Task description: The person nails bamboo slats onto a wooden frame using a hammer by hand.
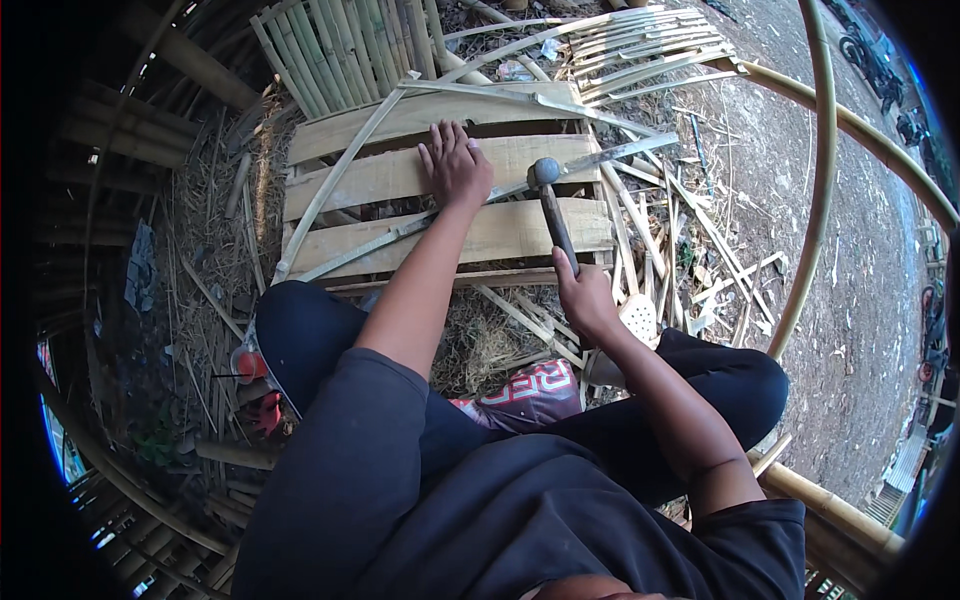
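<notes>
The only lettering large enough to make out is a row of bold block characters, red with pale edging, on a crumpled dark cloth lying between the person's legs; its folds break up the letters. The hammer shows no mark that can be read. Its handle is in the right hand, which is closed around it with the thumb laid along the wood, the head over the right part of a bench of pale planks; whether the head touches anything there cannot be told. The left hand lies on a middle plank, fingers loosely spread, seemingly with hold of nothing. One split strip runs slantwise across the planks, partly hidden by the left forearm, and another strip slopes over the bench's left side. Beyond the bench stands a slatted bamboo panel, with a row of pale slats to its right. A bowed pole curves down the right side. A perforated white shoe sits just off the bench's near right corner, and a red cup is beside the left knee.
</notes>
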The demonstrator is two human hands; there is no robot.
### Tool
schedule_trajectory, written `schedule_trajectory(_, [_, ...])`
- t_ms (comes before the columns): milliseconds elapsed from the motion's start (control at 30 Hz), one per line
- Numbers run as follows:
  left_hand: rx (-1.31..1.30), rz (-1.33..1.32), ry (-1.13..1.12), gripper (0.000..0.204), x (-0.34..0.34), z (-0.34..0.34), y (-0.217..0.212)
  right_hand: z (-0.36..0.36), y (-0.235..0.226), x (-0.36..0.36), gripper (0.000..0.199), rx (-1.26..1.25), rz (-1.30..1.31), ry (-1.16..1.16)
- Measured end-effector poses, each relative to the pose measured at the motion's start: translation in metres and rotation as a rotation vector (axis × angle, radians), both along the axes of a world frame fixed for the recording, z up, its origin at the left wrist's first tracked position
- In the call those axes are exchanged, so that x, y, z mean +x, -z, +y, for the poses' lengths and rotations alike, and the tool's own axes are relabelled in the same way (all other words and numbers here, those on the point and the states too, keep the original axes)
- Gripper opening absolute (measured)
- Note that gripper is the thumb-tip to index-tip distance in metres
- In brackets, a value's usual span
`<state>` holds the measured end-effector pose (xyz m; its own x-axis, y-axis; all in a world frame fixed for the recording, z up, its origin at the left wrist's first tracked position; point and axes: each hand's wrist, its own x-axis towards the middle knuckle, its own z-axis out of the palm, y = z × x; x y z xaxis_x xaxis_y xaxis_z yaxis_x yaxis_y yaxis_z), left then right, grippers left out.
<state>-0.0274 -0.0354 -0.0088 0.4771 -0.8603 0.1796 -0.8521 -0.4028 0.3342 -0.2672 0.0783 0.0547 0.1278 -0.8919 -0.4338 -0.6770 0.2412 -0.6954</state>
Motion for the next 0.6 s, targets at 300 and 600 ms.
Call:
schedule_trajectory(300, [0.029,0.023,-0.022,0.058,0.0,0.001,-0.006,0.029,0.0,-0.003,0.053,-0.466,-0.451,0.055])
schedule_trajectory(600, [-0.036,0.054,-0.029,0.058,0.006,0.005,-0.001,0.032,0.01,0.0,0.064,-0.25,-0.318,-0.039])
